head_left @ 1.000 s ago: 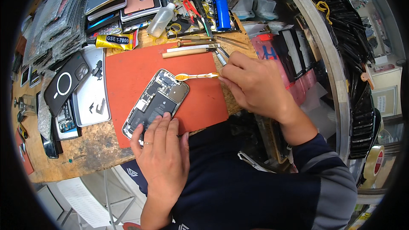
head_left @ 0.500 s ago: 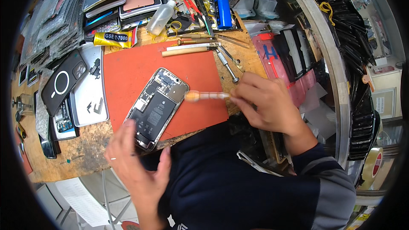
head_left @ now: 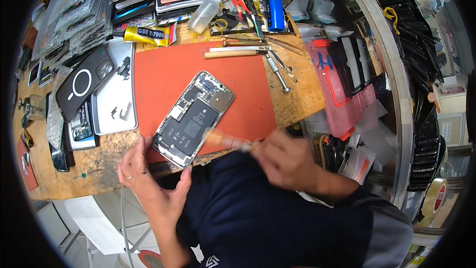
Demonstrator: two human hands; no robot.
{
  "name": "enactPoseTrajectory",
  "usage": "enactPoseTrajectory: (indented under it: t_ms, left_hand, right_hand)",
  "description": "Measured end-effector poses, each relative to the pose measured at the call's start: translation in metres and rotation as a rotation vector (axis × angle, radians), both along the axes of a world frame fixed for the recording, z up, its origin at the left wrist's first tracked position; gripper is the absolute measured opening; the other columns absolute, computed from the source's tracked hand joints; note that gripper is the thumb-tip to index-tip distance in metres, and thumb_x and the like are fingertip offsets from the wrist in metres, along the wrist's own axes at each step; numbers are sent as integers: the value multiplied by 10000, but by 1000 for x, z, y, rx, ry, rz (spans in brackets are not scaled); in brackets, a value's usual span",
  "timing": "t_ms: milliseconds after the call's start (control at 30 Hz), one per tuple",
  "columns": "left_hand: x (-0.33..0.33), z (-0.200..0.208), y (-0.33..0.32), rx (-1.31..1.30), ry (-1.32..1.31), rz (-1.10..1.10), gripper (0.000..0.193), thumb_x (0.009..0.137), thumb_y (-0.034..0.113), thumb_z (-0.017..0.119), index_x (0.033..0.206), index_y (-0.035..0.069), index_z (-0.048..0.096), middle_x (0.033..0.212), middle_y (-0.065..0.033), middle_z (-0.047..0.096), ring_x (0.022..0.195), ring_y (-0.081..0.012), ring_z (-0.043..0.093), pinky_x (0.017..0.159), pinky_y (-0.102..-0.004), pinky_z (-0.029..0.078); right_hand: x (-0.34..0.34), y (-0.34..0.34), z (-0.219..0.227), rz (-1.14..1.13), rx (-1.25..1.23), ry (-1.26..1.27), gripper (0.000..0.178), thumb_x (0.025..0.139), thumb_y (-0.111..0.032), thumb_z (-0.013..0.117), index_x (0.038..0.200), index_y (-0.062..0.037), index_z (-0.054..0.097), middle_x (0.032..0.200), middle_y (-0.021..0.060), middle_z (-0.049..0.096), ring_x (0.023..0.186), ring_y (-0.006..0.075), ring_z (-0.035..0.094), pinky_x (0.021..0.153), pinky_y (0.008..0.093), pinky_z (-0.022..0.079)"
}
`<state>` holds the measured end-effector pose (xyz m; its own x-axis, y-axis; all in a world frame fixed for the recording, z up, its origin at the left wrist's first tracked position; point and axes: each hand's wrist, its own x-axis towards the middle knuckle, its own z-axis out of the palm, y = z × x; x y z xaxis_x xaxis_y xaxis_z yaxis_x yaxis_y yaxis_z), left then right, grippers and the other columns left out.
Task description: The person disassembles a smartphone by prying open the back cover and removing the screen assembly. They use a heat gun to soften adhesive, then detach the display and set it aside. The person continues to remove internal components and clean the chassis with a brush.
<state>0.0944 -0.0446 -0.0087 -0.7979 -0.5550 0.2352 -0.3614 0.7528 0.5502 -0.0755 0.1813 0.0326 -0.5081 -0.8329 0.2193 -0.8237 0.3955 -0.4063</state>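
An opened smartphone (head_left: pixel 192 121), its black battery and inner boards showing, lies slantwise on an orange-red mat (head_left: pixel 253 104). My left hand (head_left: pixel 156 181) spans its lower end, with the thumb at the bottom edge and fingers at the left corner. My right hand (head_left: pixel 282 161) pinches a slim tool (head_left: pixel 225 140) with a rounded amber head and a clear, banded shaft. Motion blurs the tool, but it looks like a small brush. Its head is at the phone's lower right edge; whether the two touch I cannot tell.
Beyond the mat lie screwdrivers (head_left: pixel 278 73), a yellow glue tube (head_left: pixel 148 34), a clear bottle (head_left: pixel 205 14) and a blue cylinder (head_left: pixel 273 5). A white tray (head_left: pixel 115 114) with small parts and a black phone case (head_left: pixel 82 87) are at left. Wrapped panels (head_left: pixel 74 15) stack behind.
My right hand has brought the tool nearer and down to the phone's lower right edge. My left hand has settled around the phone's lower end. The whole view has shifted slightly.
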Motion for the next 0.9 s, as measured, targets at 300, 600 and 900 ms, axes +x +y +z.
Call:
enactPoseTrajectory:
  t_ms: [300, 600, 900]
  left_hand:
    - [13, 9, -5, 9, 51, -115, 877, 792, 73, 789, 1571, 18, 389, 1516, -215, 537, 1421, -387, 484, 1218, -554, 258]
    - [51, -12, -8, 332, 510, 304, 158, 1050, 52, 616, 948, -53, 676, 878, -125, 652, 634, -160, 596, 594, -288, 490]
    - [38, -13, -7, 91, 392, 255, 417, 903, 7, 602, 1319, 36, 589, 1262, -132, 663, 1268, -313, 565, 1224, -544, 257]
  right_hand:
    - [30, -5, -12, 207, -64, -255, 142, 810, 3, 860, 888, -2, 741, 849, 99, 665, 630, 212, 650, 541, 314, 507]
    - [31, -27, -2, 219, -127, -309, 182, 842, -17, 825, 1003, -10, 740, 870, 90, 627, 603, 214, 651, 505, 329, 506]
    - [17, -70, 0, 160, 2, -7, 102, 884, -104, 770, 911, -52, 687, 876, 61, 550, 590, 209, 622, 495, 357, 477]
